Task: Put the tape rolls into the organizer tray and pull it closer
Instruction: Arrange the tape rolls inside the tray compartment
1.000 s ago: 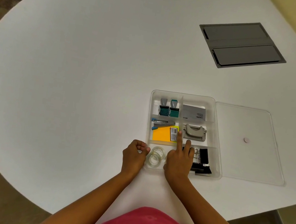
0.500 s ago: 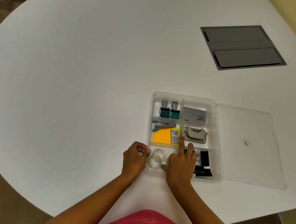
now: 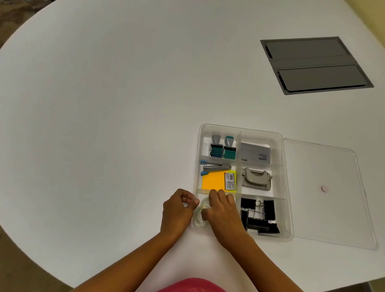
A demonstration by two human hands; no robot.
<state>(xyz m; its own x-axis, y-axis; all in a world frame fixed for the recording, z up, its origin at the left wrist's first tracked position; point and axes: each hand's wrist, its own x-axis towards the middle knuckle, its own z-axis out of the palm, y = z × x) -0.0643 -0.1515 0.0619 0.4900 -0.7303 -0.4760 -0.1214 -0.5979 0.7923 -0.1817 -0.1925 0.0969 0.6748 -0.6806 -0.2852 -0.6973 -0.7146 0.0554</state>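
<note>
A clear organizer tray [image 3: 287, 182] with several compartments sits on the white table near its front edge. Clear tape rolls [image 3: 200, 209] lie in its near-left compartment, mostly covered by my right hand [image 3: 221, 209], whose fingers are curled down over them. My left hand [image 3: 178, 207] rests just outside the tray's left wall, with thumb and fingertips pinched at the near-left rim. Whether the right hand grips a roll is hidden.
The tray also holds two stamps [image 3: 223, 147], a stapler [image 3: 215, 167], an orange notepad [image 3: 213, 181], a hole punch [image 3: 255, 178] and black binder clips [image 3: 259, 214]. Its clear lid [image 3: 327, 193] lies flat to the right. A grey cable hatch [image 3: 316, 65] is set in the table farther back.
My right index finger, stretched out along the tray's centre divider, has curled in, and the hand has shifted left over the tape rolls. The left hand has stayed at the rim.
</note>
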